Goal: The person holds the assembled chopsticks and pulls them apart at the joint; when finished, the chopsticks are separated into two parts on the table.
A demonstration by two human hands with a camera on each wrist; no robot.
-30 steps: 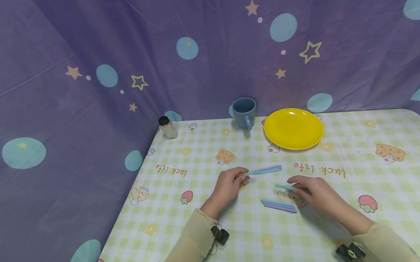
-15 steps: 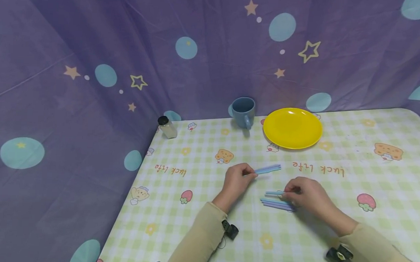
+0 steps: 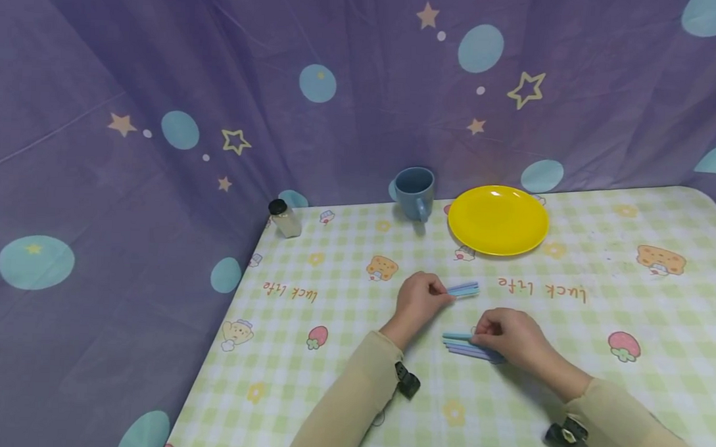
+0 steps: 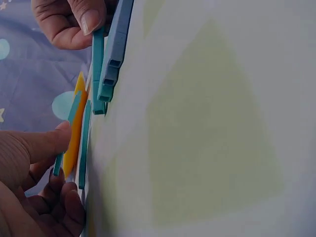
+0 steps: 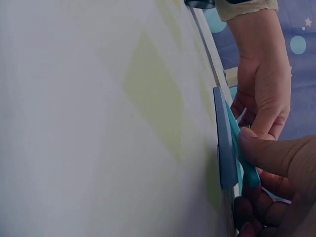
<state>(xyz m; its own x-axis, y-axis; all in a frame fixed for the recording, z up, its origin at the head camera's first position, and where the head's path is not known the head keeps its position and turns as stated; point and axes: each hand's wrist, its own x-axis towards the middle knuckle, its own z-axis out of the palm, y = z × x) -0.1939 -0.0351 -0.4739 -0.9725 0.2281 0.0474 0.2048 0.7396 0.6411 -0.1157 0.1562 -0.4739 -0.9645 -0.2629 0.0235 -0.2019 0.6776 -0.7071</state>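
Note:
My left hand (image 3: pixel 419 299) pinches a thin teal stick (image 4: pixel 74 116) between thumb and fingers, at the left end of the far bundle of blue and purple sticks (image 3: pixel 465 289). Another teal stick (image 4: pixel 85 148) lies close beside it. My right hand (image 3: pixel 510 335) pinches a teal stick (image 3: pixel 456 336) by its right part, right along the far side of the near bundle of blue and purple sticks (image 3: pixel 468 352). In the left wrist view, that stick (image 4: pixel 98 74) shows against the bundle's square, hollow ends. My right fingers cover the bundle's right part in the head view.
A blue mug (image 3: pixel 415 194) and a yellow plate (image 3: pixel 498 220) stand at the table's back edge. At the back left corner is a small black-capped jar (image 3: pixel 285 218). A checked cloth (image 3: pixel 328 393) covers the table, and a purple star-patterned curtain (image 3: pixel 362 105) hangs behind.
My left hand has slid right with its stick, toward the far bundle. My right hand has carried its teal stick left and nearer to me, up against the near bundle.

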